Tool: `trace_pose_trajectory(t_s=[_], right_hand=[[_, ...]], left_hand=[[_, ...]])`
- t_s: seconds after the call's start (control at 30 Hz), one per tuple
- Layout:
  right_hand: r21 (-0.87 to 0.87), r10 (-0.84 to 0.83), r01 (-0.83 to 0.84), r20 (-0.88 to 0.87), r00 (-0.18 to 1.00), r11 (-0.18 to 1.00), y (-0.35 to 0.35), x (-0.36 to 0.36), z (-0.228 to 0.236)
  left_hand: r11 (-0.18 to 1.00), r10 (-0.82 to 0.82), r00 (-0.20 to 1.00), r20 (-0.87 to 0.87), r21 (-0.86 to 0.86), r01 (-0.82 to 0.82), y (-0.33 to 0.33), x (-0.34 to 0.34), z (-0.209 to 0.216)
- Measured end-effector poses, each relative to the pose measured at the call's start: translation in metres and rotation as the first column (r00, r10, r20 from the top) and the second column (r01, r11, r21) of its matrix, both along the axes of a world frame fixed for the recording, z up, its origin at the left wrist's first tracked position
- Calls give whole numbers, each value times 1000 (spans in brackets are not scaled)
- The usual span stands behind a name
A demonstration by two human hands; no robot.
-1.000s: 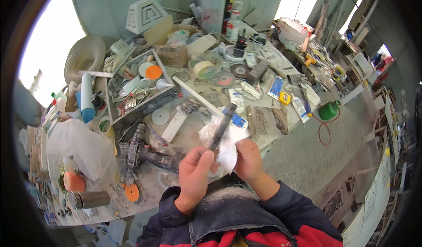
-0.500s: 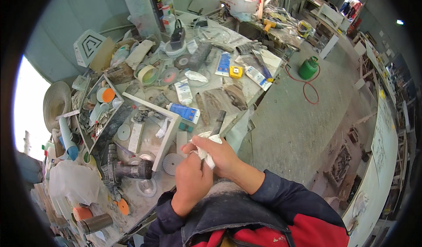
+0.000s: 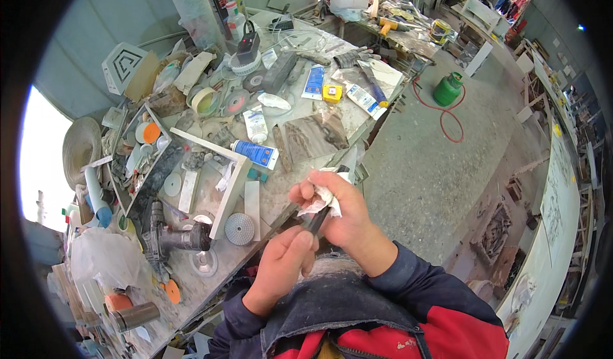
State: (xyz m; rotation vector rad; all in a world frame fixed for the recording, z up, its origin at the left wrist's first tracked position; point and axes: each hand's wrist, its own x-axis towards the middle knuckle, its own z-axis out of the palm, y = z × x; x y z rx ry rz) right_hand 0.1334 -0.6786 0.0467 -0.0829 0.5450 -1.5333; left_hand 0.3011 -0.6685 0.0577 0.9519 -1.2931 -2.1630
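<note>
In front of my chest I hold a slim dark bar (image 3: pixel 317 222) at a slant. My left hand (image 3: pixel 281 266) is closed on its lower end, thumb and fingers pinching it. A crumpled white tissue (image 3: pixel 324 201) wraps around the bar farther up. My right hand (image 3: pixel 348 215) is closed over this tissue, and the dark tip of the bar shows just beyond it. What the bar is exactly, I cannot make out. Close to my hands, on the dusty bench (image 3: pixel 265 196), lie a light flat strip (image 3: pixel 253 209) and a round dotted disc (image 3: pixel 240 229).
A dark power tool (image 3: pixel 182 238) lies at the left beside a pale frame (image 3: pixel 233 193). Blue-and-white tubes (image 3: pixel 255 155), a yellow tape measure (image 3: pixel 331 93) and several discs cover the bench. On the floor to the right stands a green gas cylinder (image 3: pixel 448 89) with a red hose (image 3: pixel 454 119).
My right hand has slid with the tissue up the bar, toward its far end. My left hand, earlier up against the tissue, now grips lower down, and the two hands are farther apart.
</note>
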Motion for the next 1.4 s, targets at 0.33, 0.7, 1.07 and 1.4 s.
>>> trace_pose_trajectory(t_s=[0.33,0.7,1.07,1.4], right_hand=[[155,-45,49,-31,999,987,-8,-4,5],[-327,-306,260,-98,947,909,-41,-83,5],[-219,331,-532,-577,747,818,-28,22,-14],[237,482,-581,-819,312,779,-35,32,-4]], left_hand=[[279,356,870,342,-927,250,0,-2,12],[999,-41,976,-216,-2,42,-5,51,-9],[825,255,965,58,-535,-185,-24,36,-22],[386,550,796,253,-922,26,-46,79,41]])
